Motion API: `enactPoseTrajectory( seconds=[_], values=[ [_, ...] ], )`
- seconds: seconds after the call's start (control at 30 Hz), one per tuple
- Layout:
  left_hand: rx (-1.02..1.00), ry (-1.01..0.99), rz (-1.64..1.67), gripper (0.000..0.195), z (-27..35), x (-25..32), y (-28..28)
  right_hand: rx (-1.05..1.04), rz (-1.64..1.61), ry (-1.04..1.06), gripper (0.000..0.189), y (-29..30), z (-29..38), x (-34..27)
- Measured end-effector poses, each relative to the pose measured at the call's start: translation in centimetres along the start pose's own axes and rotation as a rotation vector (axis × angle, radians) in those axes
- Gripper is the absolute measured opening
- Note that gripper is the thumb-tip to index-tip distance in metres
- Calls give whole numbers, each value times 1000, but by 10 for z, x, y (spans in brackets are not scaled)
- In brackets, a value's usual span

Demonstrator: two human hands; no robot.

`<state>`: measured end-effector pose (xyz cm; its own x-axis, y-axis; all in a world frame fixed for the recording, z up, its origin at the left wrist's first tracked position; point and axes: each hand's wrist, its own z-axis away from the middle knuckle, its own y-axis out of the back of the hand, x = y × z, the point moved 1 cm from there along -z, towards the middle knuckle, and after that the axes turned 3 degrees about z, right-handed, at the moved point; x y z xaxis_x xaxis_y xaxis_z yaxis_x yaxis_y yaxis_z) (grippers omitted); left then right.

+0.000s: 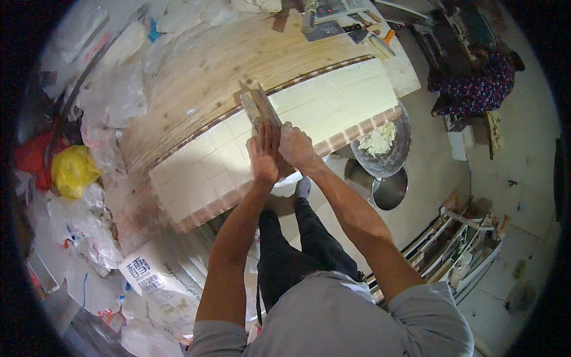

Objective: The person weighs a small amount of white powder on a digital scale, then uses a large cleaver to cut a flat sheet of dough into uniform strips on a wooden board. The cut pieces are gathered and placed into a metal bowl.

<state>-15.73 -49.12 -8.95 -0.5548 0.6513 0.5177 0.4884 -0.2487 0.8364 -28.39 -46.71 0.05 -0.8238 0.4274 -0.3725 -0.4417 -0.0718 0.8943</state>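
Note:
A long pale sheet of dough [339,100] lies on a board across the floury wooden table [196,85]. Cut lines mark it off into rectangles, denser on the left part. Over its middle, crosswise, stands a long flat blade [269,105] beside a wooden straightedge or bar [250,109]. My left hand [264,156] presses down on the bar with its fingers stretched forward. Right beside it, my right hand [296,147] is closed on what looks like the blade's handle, which the fingers mostly hide.
A metal bowl of dough scraps [379,140] stands right of the board, above a dark round pan [389,189]. Scrapers and a scale [328,18] lie at the far right. Plastic bags [111,89] and a printed sack [163,285] are at left. Another person [482,85] bends at right.

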Motion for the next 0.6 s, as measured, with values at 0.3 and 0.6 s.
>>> enactPoseTrajectory(
  seconds=[0.3,0.6],
  values=[
    [-75,-23,-238,60,4,-2,-6,-67,111,-38,31,0,80,13],
    [-137,18,-161,68,1,20,15,213,91,114,34,-68,102,57]
  ],
)
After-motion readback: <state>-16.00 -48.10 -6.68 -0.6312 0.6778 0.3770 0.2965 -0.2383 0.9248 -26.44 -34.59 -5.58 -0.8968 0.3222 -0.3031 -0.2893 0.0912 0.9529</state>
